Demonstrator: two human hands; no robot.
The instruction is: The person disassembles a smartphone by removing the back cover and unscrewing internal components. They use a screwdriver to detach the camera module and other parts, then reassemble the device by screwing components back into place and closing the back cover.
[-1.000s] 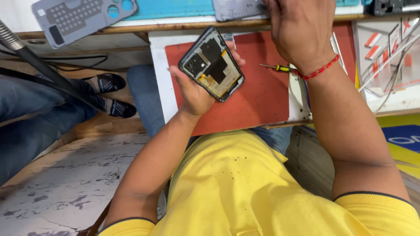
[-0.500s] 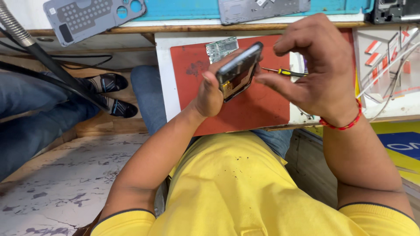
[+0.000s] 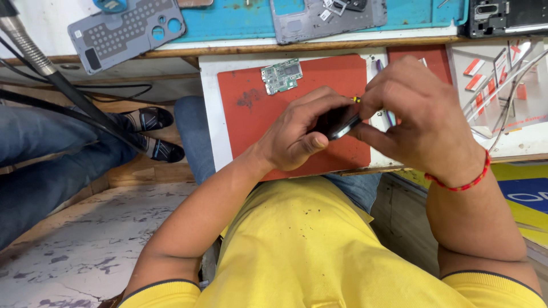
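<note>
My left hand (image 3: 299, 134) grips an opened dark phone (image 3: 338, 122), seen edge-on and mostly hidden by my fingers, above a red work mat (image 3: 260, 108). My right hand (image 3: 419, 122), with a red cord bracelet on the wrist, also pinches the phone from the right side. The yellow end of a small screwdriver (image 3: 356, 99) pokes out just behind my fingers; I cannot tell which hand holds it. A small green circuit board (image 3: 281, 75) lies on the mat beyond my left hand.
A grey phone back cover (image 3: 128, 31) and a grey phone frame (image 3: 325, 20) lie on the blue bench mat (image 3: 240, 20). Another dark phone (image 3: 508, 16) sits far right. A tray of small parts and wires (image 3: 502, 85) stands right. Another person's legs and sandalled feet (image 3: 151, 134) are left.
The phone was flat in my left hand with its insides showing; it has turned edge-on. My right hand came down from the bench and both hands now close around the phone.
</note>
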